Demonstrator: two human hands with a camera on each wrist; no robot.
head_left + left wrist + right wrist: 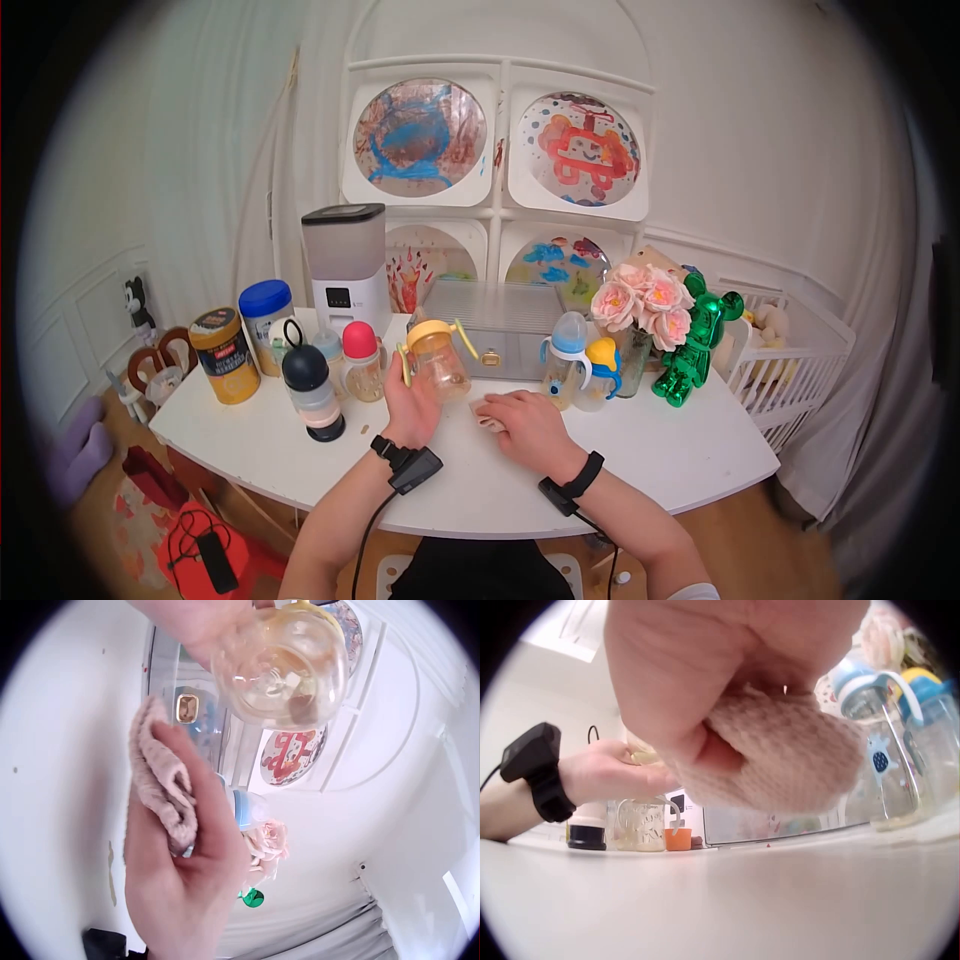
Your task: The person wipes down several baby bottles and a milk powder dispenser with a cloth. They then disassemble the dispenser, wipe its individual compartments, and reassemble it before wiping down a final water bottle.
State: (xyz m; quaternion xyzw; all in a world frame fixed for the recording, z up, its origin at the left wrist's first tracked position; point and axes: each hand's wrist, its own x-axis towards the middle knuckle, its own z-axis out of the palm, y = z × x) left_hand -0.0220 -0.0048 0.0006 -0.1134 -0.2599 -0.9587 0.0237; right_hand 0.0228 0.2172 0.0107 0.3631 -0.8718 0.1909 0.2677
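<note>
My left hand (409,413) holds a clear baby bottle (446,376) with a yellow collar and yellow handles, tilted above the table. In the left wrist view its round clear base (281,682) faces the camera. Close by on the right, my right hand (532,432) grips a folded pale pink cloth (487,417), low over the tabletop. The right wrist view shows the knitted texture of this cloth (780,761) bunched under the curled fingers. Part of the left hand's grip is hidden behind the bottle.
On the white table (640,470), a red-capped bottle (362,365), a dark-topped bottle (311,390) and tins stand left. Blue-topped (567,360) and yellow-topped (600,375) bottles, roses (645,305) and a green bear figure (695,345) stand right. Behind is a grey box (500,320).
</note>
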